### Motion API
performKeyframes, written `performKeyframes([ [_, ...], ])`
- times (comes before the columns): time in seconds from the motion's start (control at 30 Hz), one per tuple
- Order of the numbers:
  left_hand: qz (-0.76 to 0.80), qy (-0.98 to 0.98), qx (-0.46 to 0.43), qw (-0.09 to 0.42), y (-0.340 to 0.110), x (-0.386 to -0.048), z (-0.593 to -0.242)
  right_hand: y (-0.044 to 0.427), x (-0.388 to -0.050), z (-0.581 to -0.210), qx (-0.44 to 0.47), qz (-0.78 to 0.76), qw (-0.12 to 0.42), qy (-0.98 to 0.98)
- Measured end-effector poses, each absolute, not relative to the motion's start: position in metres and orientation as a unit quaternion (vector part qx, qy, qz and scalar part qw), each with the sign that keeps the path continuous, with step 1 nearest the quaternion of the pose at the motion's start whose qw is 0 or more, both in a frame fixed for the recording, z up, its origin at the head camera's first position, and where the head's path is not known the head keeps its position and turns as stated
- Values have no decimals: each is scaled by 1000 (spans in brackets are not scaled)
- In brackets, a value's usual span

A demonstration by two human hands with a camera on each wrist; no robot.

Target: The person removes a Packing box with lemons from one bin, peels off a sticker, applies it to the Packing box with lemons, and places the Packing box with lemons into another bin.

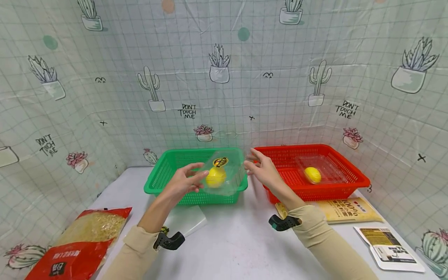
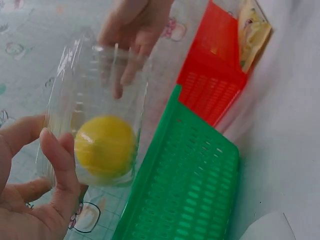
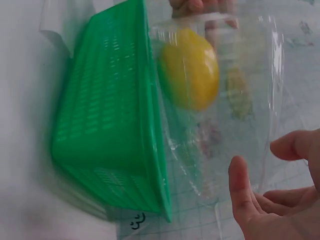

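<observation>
- At far left I see a red bag (image 1: pixel 82 243) with pale contents showing through, lying on the white table (image 1: pixel 241 249).
- Right of it, a whitish packet (image 1: pixel 187 219), partly hidden from me.
- At right, I read "100%" on a yellow packet (image 1: pixel 344 210).
- Nearer my head camera — a white pouch (image 1: pixel 395 252).
- Behind, I get gridded sheeting (image 1: pixel 224 101) — potted cacti, "DON'T TOUCH ME".

- The left forearm (image 1: pixel 152 216) and right forearm (image 1: pixel 287 195) reach forward, slanting inward.
- The left hand (image 1: pixel 182 181) bends its thumb and fingers in a pinching hold.
- The right hand (image 1: pixel 264 169) faces it, thumb and fingers parted, loosely bent.
</observation>
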State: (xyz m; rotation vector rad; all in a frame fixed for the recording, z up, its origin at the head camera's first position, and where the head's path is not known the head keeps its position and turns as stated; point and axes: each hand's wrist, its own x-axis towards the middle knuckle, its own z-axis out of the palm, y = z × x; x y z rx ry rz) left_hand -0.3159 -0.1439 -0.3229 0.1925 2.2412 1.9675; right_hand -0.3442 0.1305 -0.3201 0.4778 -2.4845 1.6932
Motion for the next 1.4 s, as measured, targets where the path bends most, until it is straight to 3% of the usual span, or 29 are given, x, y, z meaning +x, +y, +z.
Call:
performKeyframes([
  [0.3,670,740,45,40,-135,-337,-326,114,-362,-324,148,548,59,-822],
  [0.87,641,766,6,47,-135,-361,-337,103,-385,-337,106,460,96,-877],
  [1.4,544,836,6,76,-137,-371,-339,93,-387,-338,185,345,29,-920],
])
